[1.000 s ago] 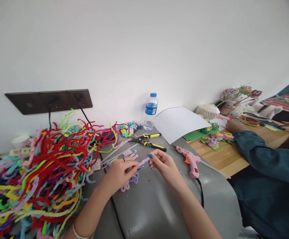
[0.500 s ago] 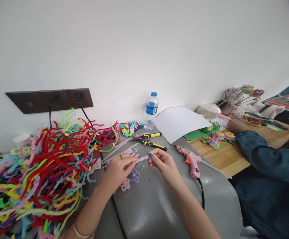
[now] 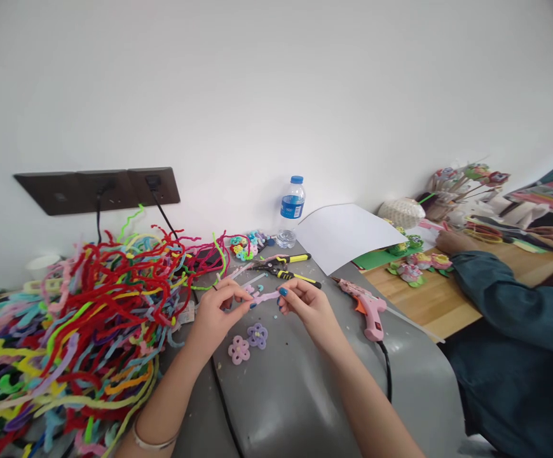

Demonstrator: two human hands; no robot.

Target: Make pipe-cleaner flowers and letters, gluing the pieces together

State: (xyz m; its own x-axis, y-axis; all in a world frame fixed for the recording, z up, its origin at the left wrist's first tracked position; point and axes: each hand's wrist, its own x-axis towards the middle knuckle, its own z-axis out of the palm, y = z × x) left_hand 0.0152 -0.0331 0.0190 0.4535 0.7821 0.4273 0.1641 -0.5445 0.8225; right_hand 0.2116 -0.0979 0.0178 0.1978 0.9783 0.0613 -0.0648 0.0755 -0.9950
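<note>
Held strip (image 3: 269,296), mid-frame: pale lilac
Lower flower (image 3: 239,350): pink
Upper flower (image 3: 258,336): purple
Glue gun (image 3: 372,315): pink, orange trigger (image 3: 360,306)
Plier handles (image 3: 298,258): yellow and black
Fuzzy pile (image 3: 124,299), left of frame: red, yellow, green, blue
Bottle (image 3: 292,207): clear, blue cap (image 3: 297,180)
Worktop (image 3: 305,381): plain grey

The left hand (image 3: 224,310) and right hand (image 3: 302,305) hide parts of the lilac strip (image 3: 269,296), so its full length cannot be told. The left hand partly hides small pink pieces (image 3: 248,288) behind it. The fuzzy stem pile (image 3: 114,280) runs off the left edge, the co-worker (image 3: 510,299) is cut by the right, and the bottle label (image 3: 292,207) is too small to read
</note>
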